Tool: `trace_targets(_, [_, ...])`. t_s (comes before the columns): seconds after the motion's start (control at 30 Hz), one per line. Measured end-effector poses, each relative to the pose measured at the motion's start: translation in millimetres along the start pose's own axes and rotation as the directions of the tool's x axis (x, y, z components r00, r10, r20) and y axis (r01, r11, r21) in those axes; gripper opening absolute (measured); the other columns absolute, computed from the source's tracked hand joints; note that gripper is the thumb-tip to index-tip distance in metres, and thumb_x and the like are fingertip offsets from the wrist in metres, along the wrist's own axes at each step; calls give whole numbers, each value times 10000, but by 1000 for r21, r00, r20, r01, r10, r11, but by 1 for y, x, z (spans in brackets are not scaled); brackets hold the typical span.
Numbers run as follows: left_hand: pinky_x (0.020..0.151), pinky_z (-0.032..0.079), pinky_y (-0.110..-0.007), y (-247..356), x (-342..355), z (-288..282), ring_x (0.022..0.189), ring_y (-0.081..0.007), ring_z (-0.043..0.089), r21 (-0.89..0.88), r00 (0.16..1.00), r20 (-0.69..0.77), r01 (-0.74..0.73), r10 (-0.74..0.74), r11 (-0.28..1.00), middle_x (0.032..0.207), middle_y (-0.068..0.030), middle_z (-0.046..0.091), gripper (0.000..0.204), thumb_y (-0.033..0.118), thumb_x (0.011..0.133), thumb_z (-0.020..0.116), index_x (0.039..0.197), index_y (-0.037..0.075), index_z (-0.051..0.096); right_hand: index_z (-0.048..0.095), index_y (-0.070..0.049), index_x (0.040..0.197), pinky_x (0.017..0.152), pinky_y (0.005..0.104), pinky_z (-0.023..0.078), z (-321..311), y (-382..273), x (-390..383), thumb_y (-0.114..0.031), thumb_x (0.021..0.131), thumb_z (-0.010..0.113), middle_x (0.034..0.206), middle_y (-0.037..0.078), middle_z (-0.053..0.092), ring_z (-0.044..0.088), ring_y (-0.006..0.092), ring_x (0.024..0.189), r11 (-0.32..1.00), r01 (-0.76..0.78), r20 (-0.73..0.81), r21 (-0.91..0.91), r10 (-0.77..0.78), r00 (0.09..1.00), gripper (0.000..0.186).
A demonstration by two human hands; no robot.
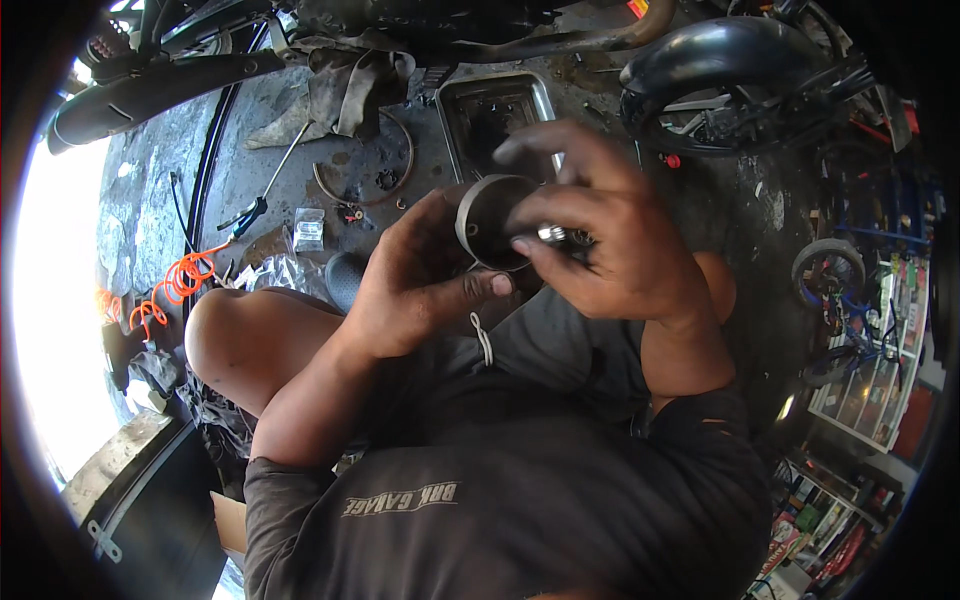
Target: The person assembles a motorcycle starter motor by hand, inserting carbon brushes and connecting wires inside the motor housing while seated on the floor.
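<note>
Left hand cups a short metal cylinder, a cup-shaped engine or hub part, open mouth tilted toward the camera. Fingers are wrapped round the outer wall, thumb lying across at 6 o'clock of the rim. Firm, closed hold.

Right hand arches over the cylinder from 3 o'clock; fingertips pinched on a small shiny metal piece at the mouth's edge. What that piece is, cannot tell.

Cylinder sits mid-frame, above the lap, clear of the ground.

Handling judgement: rigid, fairly heavy for its bulk, likely greasy, so slippery. Not fragile, though the rim could dent if dropped. Best held round the outer wall, as now, keeping the mouth clear.

Around: rectangular metal tray at 12 o'clock on the stained concrete floor; orange coiled hose at 9 o'clock; black motorcycle fender at 1 o'clock.
</note>
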State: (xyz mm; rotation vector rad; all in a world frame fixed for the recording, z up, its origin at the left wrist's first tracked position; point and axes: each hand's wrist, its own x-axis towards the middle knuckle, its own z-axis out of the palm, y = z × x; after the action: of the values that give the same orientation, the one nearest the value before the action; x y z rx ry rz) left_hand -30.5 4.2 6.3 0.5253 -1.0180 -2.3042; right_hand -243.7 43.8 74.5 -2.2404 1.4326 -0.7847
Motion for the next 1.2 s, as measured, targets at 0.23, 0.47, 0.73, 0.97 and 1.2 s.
trace_targets(0.23, [1059,475,-359,4,2,-3,1202,-194,605,-32,998,41,-54,55,998,1295,-114,623,642,-12,831,792,1394,-31,483,763,-24,933,577,249,386,-11,-1,-6,-58,642,746,1304,172,585,412,87,624,992,78,-71,104,-71,995,294])
trace_targets(0.47, [1043,490,-355,2,4,-4,1201,-196,606,0,997,50,-62,62,998,1294,-119,624,637,-22,836,782,1397,-26,481,779,-81,950,543,254,379,-1,3,-8,-85,613,781,1344,188,557,497,130,743,991,121,-64,55,-117,991,337])
trace_targets(0.73, [1073,476,-369,6,2,-3,1224,-215,605,-59,998,49,-30,33,998,1308,-127,622,640,-22,835,779,1400,-27,479,781,-91,949,549,252,374,-2,4,-7,-94,619,788,1336,195,556,490,127,722,987,161,-84,29,-158,984,330])
trace_targets(0.97, [923,554,-353,15,-1,4,1110,-214,642,26,998,-68,-11,13,1000,1253,-129,624,867,207,731,889,1426,-62,446,709,-25,1009,570,242,363,-12,9,-8,-82,710,708,1223,155,589,415,71,646,962,169,-277,216,-105,955,304])
trace_targets(1.2, [963,506,-342,15,-6,-8,1115,-208,639,-45,996,-42,-82,80,996,1234,-125,643,727,141,794,794,1415,-43,464,594,-19,1216,688,249,415,19,63,-25,46,778,524,1131,84,627,483,93,774,753,-239,-179,613,428,886,448])
